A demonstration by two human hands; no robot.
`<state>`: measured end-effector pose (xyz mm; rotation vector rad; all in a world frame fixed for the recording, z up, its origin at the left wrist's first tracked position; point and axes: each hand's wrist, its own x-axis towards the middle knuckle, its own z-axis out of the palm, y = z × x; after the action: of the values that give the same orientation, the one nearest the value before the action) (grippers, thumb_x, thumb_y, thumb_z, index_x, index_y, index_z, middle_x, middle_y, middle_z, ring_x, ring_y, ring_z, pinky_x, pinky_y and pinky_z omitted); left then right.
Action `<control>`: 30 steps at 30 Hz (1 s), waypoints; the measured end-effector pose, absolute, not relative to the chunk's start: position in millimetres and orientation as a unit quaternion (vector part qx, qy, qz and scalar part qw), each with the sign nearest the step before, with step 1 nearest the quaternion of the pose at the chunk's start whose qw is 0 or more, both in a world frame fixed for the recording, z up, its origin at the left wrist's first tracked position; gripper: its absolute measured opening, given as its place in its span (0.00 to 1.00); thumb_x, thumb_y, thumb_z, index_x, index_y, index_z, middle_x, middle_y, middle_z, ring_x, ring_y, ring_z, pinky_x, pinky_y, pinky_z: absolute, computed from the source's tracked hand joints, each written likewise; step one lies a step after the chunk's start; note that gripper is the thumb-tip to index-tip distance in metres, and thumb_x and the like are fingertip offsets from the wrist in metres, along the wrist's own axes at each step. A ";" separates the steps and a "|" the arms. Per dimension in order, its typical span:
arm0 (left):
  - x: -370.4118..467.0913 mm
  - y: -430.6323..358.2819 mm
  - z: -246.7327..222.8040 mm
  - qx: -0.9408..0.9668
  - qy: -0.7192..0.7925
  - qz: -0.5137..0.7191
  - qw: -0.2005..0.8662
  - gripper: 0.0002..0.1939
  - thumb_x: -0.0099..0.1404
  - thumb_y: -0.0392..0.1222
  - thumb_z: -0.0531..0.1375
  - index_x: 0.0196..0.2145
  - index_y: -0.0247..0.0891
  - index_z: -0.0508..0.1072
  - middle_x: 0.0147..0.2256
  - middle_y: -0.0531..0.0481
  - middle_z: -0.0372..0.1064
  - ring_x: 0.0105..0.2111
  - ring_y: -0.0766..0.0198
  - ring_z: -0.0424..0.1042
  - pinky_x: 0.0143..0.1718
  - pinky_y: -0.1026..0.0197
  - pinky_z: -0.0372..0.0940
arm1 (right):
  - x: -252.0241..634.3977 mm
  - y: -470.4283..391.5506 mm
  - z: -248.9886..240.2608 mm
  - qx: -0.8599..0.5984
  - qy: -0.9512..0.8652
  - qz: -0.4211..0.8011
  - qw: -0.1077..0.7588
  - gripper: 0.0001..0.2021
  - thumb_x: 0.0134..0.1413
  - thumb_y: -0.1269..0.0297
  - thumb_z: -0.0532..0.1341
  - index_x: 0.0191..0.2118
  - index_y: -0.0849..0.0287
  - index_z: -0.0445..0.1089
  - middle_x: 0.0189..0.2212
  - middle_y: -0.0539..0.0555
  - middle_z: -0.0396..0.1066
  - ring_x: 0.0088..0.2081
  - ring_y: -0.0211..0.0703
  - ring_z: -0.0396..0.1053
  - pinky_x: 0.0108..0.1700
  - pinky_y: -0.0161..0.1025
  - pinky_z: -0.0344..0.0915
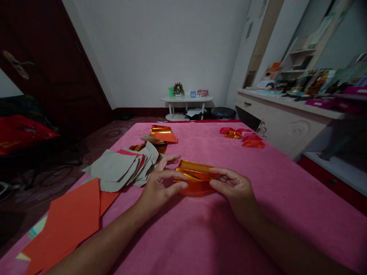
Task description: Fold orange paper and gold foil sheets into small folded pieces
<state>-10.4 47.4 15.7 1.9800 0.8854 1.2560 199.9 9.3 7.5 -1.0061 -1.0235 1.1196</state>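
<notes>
Between my hands is a folded sheet of shiny gold and orange foil paper (197, 177), creased lengthwise into a shallow boat-like shape. My left hand (163, 183) pinches its left end with the thumb in front, while the other fingers reach round behind. At the right end, my right hand (235, 189) grips the paper between thumb and fingers. The folded paper is held just over the pink cloth (189, 236), and I cannot tell whether it touches the cloth. Closest to my left hand is a fanned pile of grey paper sheets (117, 170).
Orange sheets (71, 217) lie at the left edge. Behind the grey pile are rolled gold foil sheets (160, 130). Several folded red and gold paper pieces (254, 141) sit far right. A white dresser (272, 110) stands to the right, a small white table (186, 99) beyond.
</notes>
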 end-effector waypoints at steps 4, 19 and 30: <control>-12.8 48.0 18.5 0.772 0.331 0.422 0.341 0.06 0.56 0.42 0.66 0.34 0.45 0.80 0.58 0.47 0.58 0.58 0.52 0.56 0.59 0.48 0.54 | 201.0 8.4 6.1 -0.417 -0.456 0.495 0.611 0.11 0.38 0.68 0.71 0.34 0.56 0.77 0.36 0.54 0.78 0.37 0.45 0.76 0.42 0.39 0.73; -26.2 61.9 20.0 0.712 0.352 0.345 0.501 0.15 0.52 0.44 0.68 0.39 0.43 0.79 0.52 0.43 0.68 0.51 0.53 0.67 0.49 0.53 0.64 | 205.2 10.1 0.2 -0.421 -0.450 0.506 0.603 0.12 0.38 0.66 0.72 0.35 0.55 0.77 0.34 0.53 0.78 0.36 0.43 0.75 0.40 0.36 0.72; -15.9 50.7 20.6 0.597 0.368 0.371 0.609 0.13 0.52 0.40 0.68 0.36 0.36 0.79 0.38 0.44 0.77 0.35 0.60 0.75 0.40 0.57 0.69 | 204.0 9.9 3.6 -0.428 -0.472 0.486 0.599 0.10 0.40 0.66 0.70 0.34 0.55 0.78 0.35 0.52 0.77 0.37 0.44 0.74 0.42 0.39 0.72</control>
<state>-15.9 50.7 20.6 1.3776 0.8505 0.8559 204.0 9.9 3.6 -0.9923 -1.0946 1.1266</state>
